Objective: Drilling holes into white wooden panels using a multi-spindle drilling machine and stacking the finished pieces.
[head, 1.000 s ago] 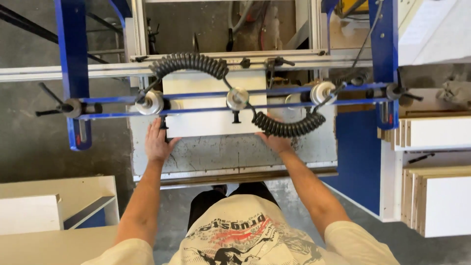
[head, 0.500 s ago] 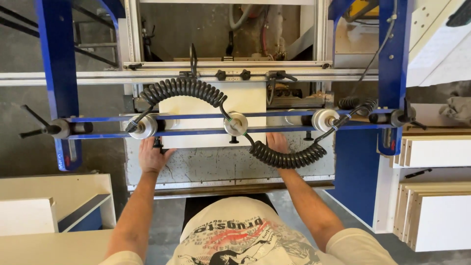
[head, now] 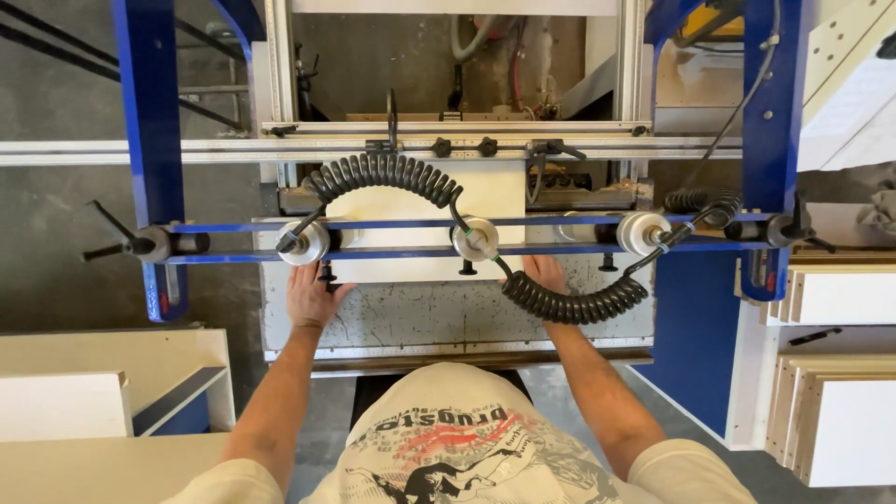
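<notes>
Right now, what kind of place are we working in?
Probably a furniture or panel workshop: a blue-framed machine with clamp cylinders, a white panel on its bed under both hands, and stacked white boards alongside.

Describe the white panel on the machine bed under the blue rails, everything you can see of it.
The white panel is a flat, smooth rectangular board, apparently laminated, lying level on the speckled grey machine bed. Two blue rails with round clamp cylinders cross above it, and a black coiled hose arches over its top. The left hand presses at its near left corner, the right hand at its near right edge. Its far edge reaches into the machine.
</notes>
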